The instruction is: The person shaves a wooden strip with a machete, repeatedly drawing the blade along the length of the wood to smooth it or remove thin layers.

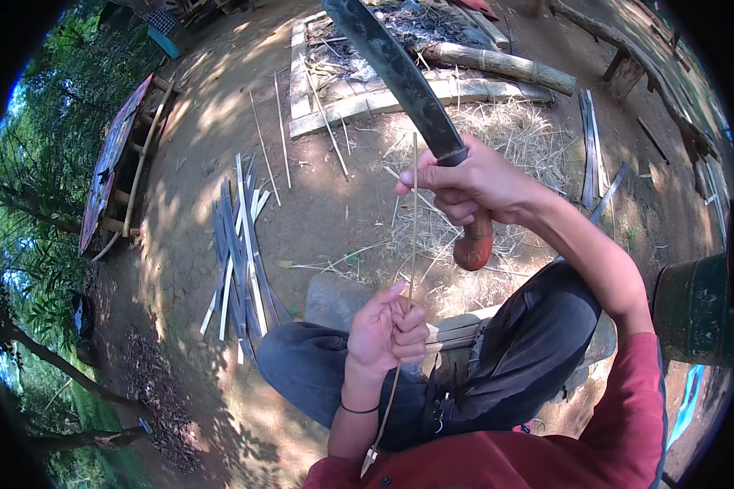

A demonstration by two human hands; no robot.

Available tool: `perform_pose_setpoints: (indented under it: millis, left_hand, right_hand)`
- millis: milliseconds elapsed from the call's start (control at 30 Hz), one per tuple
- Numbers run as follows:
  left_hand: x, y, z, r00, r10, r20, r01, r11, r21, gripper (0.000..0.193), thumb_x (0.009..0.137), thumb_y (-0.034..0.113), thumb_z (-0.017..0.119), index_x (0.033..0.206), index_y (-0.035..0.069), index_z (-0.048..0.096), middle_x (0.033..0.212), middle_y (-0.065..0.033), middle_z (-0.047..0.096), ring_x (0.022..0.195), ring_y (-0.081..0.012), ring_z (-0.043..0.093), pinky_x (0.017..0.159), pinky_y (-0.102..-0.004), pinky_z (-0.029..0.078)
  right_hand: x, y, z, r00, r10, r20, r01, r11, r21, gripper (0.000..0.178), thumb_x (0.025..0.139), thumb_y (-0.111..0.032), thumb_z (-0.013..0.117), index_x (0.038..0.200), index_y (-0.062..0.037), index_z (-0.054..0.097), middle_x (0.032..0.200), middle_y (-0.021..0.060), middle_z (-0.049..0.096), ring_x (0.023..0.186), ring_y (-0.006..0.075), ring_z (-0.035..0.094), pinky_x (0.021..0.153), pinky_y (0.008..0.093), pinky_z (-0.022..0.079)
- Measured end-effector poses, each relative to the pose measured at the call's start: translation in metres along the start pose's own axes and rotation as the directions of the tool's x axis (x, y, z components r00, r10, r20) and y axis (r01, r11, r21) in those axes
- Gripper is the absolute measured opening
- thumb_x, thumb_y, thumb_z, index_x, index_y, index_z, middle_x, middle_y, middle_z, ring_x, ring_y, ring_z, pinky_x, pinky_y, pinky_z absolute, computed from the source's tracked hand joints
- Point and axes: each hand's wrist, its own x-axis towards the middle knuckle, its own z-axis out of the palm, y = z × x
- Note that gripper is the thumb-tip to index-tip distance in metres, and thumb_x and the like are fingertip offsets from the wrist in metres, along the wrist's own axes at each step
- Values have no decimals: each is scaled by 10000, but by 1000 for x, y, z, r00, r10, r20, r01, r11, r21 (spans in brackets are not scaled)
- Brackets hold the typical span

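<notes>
My right hand (481,181) is closed round the reddish wooden handle of a machete (404,80), whose long dark blade slants up and to the left. Below it, my left hand (390,332) is closed on a thin bamboo strip (415,220). The strip runs upright from near my shirt, through the left fist, to the fingers of my right hand. Its upper end passes by my right thumb and index finger, close to the base of the blade; whether they pinch it I cannot tell.
Split bamboo strips (240,253) lie piled on the dirt at left. A bamboo-edged fire pit (367,101) with ash lies ahead, a thick bamboo pole (506,67) on its edge. Pale shavings (522,138) cover the ground before me. A dark green drum (697,310) stands at right.
</notes>
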Motion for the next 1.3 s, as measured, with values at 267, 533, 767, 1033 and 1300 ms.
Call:
perform_pose_setpoints:
  millis: [267,533,767,1033,1300]
  left_hand:
    - [13,-7,6,937,43,347,10,989,-149,584,975,597,233,596,153,207,473,71,192,324,-43,187,313,-209,157]
    - [11,-14,20,994,47,95,-66,976,206,550,983,592,206,780,95,327,491,64,222,372,-61,178,388,-236,163]
    - [8,-18,25,993,117,13,-116,954,276,503,1010,518,210,905,52,367,534,50,258,409,-61,190,425,-225,191]
    - [23,-33,25,963,210,-170,-109,878,466,349,1060,322,285,899,51,434,536,51,241,407,-39,217,343,-197,198]
    - [28,-29,29,998,-32,-57,53,903,427,504,1040,460,175,1101,16,405,525,29,271,414,-70,266,388,-219,251]
  right_hand:
    - [-15,-2,-3,998,56,-6,-56,996,67,226,833,-200,738,925,-17,642,525,-87,320,419,31,301,409,226,262]
    - [-20,-7,-4,990,-65,-122,58,997,-54,202,833,-200,753,818,-48,622,533,-78,383,429,34,335,418,220,290]
    - [-17,-11,-34,927,-250,-280,231,968,-98,187,846,-196,739,802,-68,610,551,-86,385,460,18,350,422,198,288]
    - [-19,-9,-67,722,-558,-409,325,795,-513,224,847,-212,715,856,3,654,564,-14,533,481,39,483,447,198,389]
    - [-35,-26,-53,624,-640,-448,52,606,-793,252,904,-288,658,945,-39,672,513,-51,460,430,16,429,367,214,342]
